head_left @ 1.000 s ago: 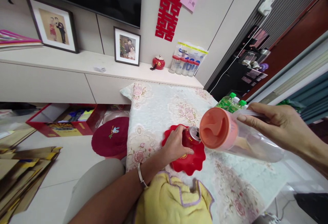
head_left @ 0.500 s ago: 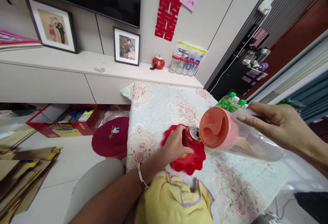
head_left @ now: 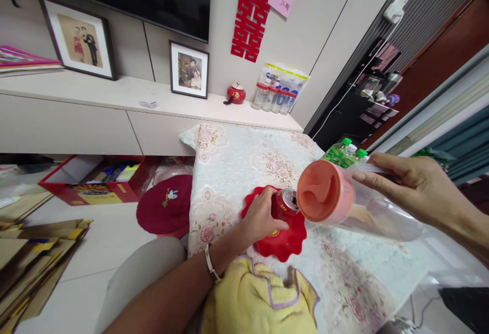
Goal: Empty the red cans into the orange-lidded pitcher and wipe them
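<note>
My left hand (head_left: pixel 262 216) is wrapped round a red drink can (head_left: pixel 282 205), which tilts to the right over a red scalloped plate (head_left: pixel 284 250). The can's open top faces the orange lid of a clear plastic pitcher (head_left: pixel 355 206). My right hand (head_left: pixel 416 186) grips that pitcher by its handle and holds it tipped, lid end to the left. Something pale lies inside the pitcher; I cannot make out whether liquid flows between the two. A yellow cloth (head_left: pixel 263 298) with a purple hem is bunched at the table's near edge.
A floral tablecloth (head_left: pixel 229 171) covers the table. Green-capped bottles (head_left: pixel 346 153) stand behind the pitcher. On the white cabinet ledge are framed photos (head_left: pixel 189 69), a red pot (head_left: pixel 236 93) and red-lidded jars (head_left: pixel 273 98). A maroon stool (head_left: pixel 166 204) and a red box (head_left: pixel 95 184) are at the left.
The can has turned very slightly in my left hand. Both hands and the pitcher otherwise keep nearly the same place.
</note>
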`<state>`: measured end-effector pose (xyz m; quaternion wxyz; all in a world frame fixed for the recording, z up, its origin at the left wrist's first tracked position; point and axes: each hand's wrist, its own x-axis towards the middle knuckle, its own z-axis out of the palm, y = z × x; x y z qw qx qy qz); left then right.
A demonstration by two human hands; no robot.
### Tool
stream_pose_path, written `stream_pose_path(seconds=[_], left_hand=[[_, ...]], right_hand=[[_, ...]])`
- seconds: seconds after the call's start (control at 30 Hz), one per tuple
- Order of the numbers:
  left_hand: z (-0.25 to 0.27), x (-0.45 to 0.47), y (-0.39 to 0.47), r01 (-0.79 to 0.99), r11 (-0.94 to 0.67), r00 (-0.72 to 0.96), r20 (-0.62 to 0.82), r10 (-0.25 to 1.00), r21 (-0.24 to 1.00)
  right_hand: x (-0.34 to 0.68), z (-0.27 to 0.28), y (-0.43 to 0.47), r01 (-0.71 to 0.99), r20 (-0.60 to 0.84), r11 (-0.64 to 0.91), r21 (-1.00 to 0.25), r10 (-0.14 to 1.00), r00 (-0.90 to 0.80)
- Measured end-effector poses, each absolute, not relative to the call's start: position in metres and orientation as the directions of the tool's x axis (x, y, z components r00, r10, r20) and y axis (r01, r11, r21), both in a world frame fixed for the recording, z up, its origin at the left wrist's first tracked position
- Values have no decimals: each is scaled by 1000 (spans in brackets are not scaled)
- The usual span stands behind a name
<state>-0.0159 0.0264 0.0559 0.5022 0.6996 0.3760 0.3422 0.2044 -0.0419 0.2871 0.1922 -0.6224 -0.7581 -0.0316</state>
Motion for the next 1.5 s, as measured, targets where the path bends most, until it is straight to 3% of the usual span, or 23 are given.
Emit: stream_pose_path(seconds=[1.5], left_hand=[[54,-15,27,186,-205,468,97,879,961]], right_hand=[[202,289,-44,949,362,279,-148,908,-211]])
